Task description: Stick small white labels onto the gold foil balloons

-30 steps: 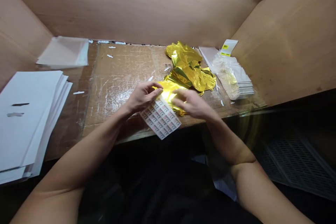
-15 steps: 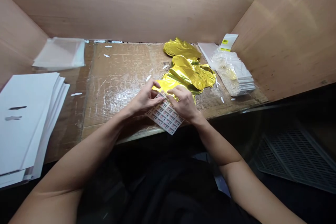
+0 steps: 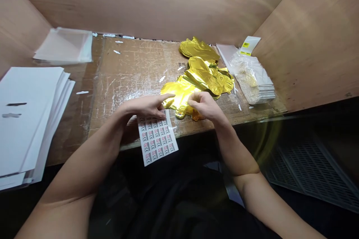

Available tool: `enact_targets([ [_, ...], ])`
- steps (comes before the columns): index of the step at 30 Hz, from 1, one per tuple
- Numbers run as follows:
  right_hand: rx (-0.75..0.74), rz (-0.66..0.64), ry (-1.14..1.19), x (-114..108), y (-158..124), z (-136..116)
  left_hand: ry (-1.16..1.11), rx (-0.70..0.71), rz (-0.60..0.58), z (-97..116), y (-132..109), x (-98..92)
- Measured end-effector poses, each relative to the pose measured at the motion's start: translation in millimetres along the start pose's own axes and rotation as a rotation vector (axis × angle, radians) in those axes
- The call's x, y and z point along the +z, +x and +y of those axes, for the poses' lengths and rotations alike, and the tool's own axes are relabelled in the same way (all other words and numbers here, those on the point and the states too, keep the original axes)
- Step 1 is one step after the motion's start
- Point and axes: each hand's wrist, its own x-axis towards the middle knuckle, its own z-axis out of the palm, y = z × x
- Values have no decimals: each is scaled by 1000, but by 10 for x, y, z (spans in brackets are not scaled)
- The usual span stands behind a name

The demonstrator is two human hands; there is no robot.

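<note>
The left hand [image 3: 144, 107] clasped the top of a sticker sheet [image 3: 157, 140], which jutted past the edge of the table [image 3: 131, 78], its forefinger stretched toward a gold foil balloon [image 3: 179, 97]. The right hand [image 3: 203, 105] curled its fingers onto the balloon's crumpled foil.

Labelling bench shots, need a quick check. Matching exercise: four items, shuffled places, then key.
Items:
1. sticker sheet
2. gold foil balloon
3. white paper stack
4. clear plastic sleeves

Places:
A. far left corner of the bench
B. at the right hand
C. near left side of the bench
D. at the left hand, over the bench's front edge

Pairs: 1-D, 2-B, 3-C, 4-A
</note>
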Motion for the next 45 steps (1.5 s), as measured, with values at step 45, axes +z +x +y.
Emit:
enact_targets([
  [45,-78,39,278,-23,-276,-23,-479,250,615,218,120,160],
])
